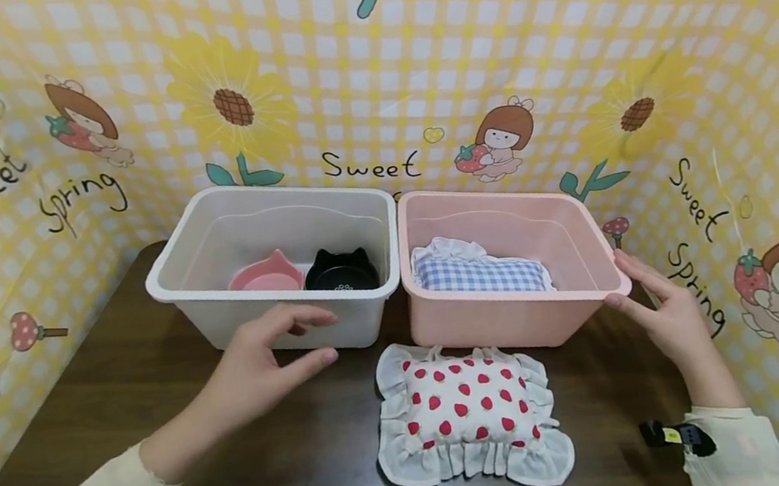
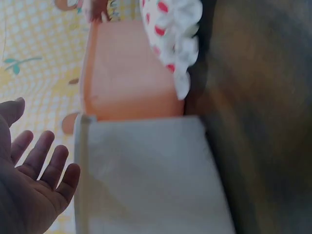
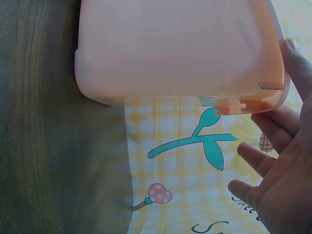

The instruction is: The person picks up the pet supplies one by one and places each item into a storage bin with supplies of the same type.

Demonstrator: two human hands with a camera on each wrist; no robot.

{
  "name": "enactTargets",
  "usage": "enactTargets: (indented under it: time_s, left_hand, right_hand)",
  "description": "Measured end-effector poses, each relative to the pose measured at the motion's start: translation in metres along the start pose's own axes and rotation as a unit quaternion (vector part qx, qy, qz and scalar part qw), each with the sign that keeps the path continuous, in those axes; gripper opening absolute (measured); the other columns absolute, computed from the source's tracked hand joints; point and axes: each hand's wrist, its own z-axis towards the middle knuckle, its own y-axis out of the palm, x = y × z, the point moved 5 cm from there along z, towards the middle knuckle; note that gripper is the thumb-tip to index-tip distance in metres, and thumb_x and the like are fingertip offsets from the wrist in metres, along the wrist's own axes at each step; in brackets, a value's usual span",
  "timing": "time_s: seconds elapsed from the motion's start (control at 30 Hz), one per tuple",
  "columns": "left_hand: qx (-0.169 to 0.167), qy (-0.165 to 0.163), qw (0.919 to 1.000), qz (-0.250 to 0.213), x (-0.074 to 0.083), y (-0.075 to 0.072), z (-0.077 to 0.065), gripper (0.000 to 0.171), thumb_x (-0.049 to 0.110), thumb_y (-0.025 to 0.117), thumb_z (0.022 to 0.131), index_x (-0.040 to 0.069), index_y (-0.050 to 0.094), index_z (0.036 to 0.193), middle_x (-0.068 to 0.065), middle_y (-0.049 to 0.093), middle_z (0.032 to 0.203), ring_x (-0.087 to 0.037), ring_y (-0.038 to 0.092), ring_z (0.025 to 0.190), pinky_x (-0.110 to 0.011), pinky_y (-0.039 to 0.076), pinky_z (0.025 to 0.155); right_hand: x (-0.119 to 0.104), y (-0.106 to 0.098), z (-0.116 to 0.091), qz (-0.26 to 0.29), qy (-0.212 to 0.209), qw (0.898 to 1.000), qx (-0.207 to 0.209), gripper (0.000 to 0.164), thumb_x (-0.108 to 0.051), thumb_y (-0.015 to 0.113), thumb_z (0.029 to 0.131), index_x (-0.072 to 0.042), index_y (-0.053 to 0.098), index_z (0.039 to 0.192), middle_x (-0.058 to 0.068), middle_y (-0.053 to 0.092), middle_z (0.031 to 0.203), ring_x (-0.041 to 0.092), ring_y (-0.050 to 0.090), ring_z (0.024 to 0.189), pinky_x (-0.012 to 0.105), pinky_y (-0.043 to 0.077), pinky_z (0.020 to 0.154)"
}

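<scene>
My left hand (image 1: 268, 353) hovers in front of the white bin (image 1: 276, 293), thumb and fingers spread apart and holding nothing. My right hand (image 1: 672, 310) is at the right front corner of the pink bin (image 1: 491, 316). Its thumb and index finger touch the rim there, while the other fingers (image 3: 256, 158) extend loosely. Inside the white bin sit a pink cat-eared bowl (image 1: 266, 276) and a black cat-eared bowl (image 1: 341, 271). A blue gingham cushion (image 1: 480, 270) with a white ruffle lies in the pink bin. On the table in front is a strawberry-print cushion (image 1: 468, 403) with a ruffled edge.
Both bins stand side by side on a dark wooden table (image 1: 296, 475). Yellow checked cloth (image 1: 348, 64) with sunflowers and cartoon figures walls off the back and both sides. Black straps (image 1: 678, 435) circle the cream sleeves.
</scene>
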Motion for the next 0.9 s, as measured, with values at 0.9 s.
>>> enactTargets:
  time_s: [0.9]
  left_hand:
    - [-0.152,-0.154,0.9763,0.008,-0.029,0.126,-0.039,0.069,0.060,0.085,0.075,0.022,0.066,0.130,0.011,0.065,0.127,-0.013,0.051,0.122,-0.048,0.048,0.104]
  right_hand:
    - [0.000,0.000,0.000,0.001,0.006,1.000,0.010,0.061,-0.025,0.080,0.091,-0.029,0.057,0.147,-0.007,0.049,0.155,-0.017,0.037,0.136,0.054,0.030,0.119]
